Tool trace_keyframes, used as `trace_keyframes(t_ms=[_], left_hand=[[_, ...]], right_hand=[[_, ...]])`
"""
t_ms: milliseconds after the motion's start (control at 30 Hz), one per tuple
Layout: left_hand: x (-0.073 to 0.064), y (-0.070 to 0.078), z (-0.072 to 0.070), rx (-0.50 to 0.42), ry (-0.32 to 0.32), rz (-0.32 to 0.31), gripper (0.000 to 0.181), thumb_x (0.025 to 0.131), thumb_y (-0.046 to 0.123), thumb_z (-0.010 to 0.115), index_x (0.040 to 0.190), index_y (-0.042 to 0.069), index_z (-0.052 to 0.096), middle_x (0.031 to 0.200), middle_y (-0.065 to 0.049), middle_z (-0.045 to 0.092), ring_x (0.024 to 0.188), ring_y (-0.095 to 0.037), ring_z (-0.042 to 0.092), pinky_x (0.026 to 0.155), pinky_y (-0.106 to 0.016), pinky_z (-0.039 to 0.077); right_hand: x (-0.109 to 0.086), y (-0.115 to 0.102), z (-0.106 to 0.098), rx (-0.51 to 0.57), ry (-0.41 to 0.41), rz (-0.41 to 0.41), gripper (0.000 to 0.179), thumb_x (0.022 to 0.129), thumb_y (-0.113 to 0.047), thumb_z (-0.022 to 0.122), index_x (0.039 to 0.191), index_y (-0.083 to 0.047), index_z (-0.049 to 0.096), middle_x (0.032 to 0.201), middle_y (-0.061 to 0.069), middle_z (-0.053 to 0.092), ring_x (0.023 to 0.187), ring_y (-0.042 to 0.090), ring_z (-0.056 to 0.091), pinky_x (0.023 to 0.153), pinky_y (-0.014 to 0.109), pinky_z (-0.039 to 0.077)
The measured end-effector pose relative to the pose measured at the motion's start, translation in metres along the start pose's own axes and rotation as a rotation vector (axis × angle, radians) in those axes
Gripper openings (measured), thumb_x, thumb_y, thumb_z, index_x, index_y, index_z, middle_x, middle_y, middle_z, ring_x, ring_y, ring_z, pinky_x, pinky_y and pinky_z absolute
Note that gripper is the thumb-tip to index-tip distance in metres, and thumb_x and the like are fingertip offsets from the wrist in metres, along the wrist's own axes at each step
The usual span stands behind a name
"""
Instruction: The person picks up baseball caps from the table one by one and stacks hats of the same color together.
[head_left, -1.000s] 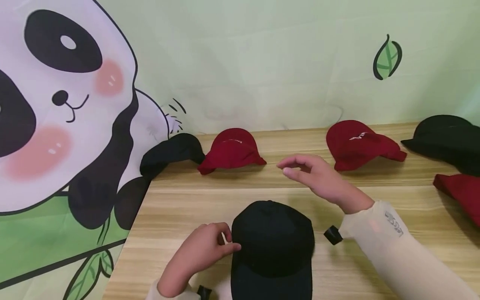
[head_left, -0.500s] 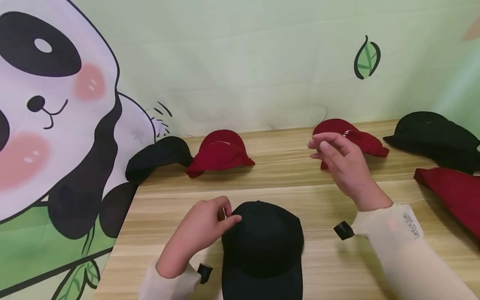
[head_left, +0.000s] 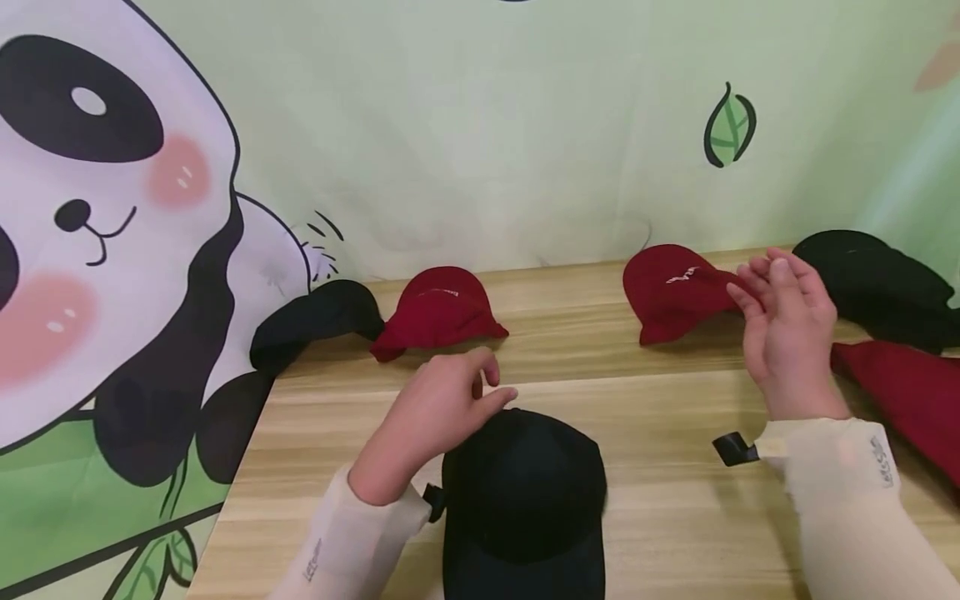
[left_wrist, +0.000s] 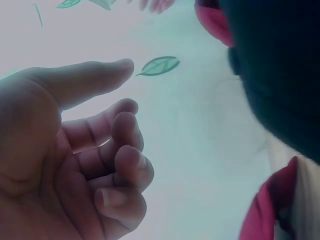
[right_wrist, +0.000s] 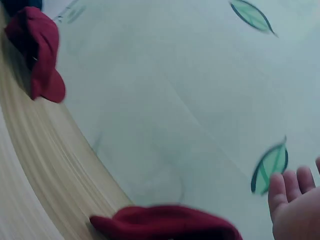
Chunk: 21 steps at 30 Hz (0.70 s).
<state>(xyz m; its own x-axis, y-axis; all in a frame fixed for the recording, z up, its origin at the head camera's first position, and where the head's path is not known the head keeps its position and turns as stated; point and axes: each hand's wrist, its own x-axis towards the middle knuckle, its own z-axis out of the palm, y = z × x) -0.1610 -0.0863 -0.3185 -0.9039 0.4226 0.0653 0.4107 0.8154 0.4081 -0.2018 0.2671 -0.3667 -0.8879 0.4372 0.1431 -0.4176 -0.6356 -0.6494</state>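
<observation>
A black cap [head_left: 525, 487] lies in front of me on the wooden table, its brim toward me. Over the left side of its crown hovers my left hand [head_left: 427, 417], fingers loosely bent and holding nothing; the left wrist view shows the empty palm of this hand [left_wrist: 80, 155]. My right hand [head_left: 787, 325] is raised at the right with nothing in it, overlapping the edge of a red cap [head_left: 671, 292] with white lettering. Beyond its fingers sits another black cap [head_left: 873, 283], and a red cap [head_left: 907, 392] lies beside the right wrist.
At the table's back left, a black cap [head_left: 318, 321] and a red cap [head_left: 442, 304] sit side by side. A green cloth backdrop [head_left: 480, 150] with a printed panda [head_left: 195, 275] hangs behind the table [head_left: 360, 475] and past its left edge.
My right hand has moved right, past the lettered red cap, and turned its palm upward. The left hand has shifted up and slightly right over the black cap. The view has panned right.
</observation>
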Motion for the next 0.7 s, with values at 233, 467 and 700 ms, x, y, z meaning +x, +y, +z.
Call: trace_keyframes(t_ms=[233,467,700], left_hand=[[0.021,0.014,-0.005,0.021,-0.005,0.070,0.026,0.087,0.036,0.071,0.095,0.013,0.063,0.059,0.006,0.054,0.050,-0.010,0.049,0.054,-0.024,0.043],[0.033,0.027,-0.007,0.054,-0.001,0.127,0.026,0.088,0.037,0.069,0.097,0.014,0.062,0.059,0.007,0.054,0.050,-0.008,0.050,0.053,-0.023,0.043],[0.040,0.041,-0.013,0.078,0.017,0.165,0.026,0.090,0.038,0.068,0.099,0.014,0.062,0.063,0.007,0.056,0.053,-0.007,0.050,0.054,-0.022,0.043]], right_hand=[[0.014,-0.006,-0.030,0.068,0.193,0.005,0.030,0.089,-0.012,0.067,0.116,-0.003,0.056,0.103,0.011,0.057,0.096,0.023,0.054,0.072,0.030,0.055],[0.024,-0.011,-0.050,0.034,0.339,0.038,0.029,0.087,-0.014,0.071,0.111,-0.007,0.057,0.098,0.008,0.058,0.090,0.020,0.056,0.067,0.028,0.055],[0.033,-0.016,-0.063,0.008,0.429,0.059,0.028,0.088,-0.017,0.070,0.111,-0.012,0.055,0.099,0.005,0.053,0.090,0.017,0.051,0.067,0.025,0.052]])
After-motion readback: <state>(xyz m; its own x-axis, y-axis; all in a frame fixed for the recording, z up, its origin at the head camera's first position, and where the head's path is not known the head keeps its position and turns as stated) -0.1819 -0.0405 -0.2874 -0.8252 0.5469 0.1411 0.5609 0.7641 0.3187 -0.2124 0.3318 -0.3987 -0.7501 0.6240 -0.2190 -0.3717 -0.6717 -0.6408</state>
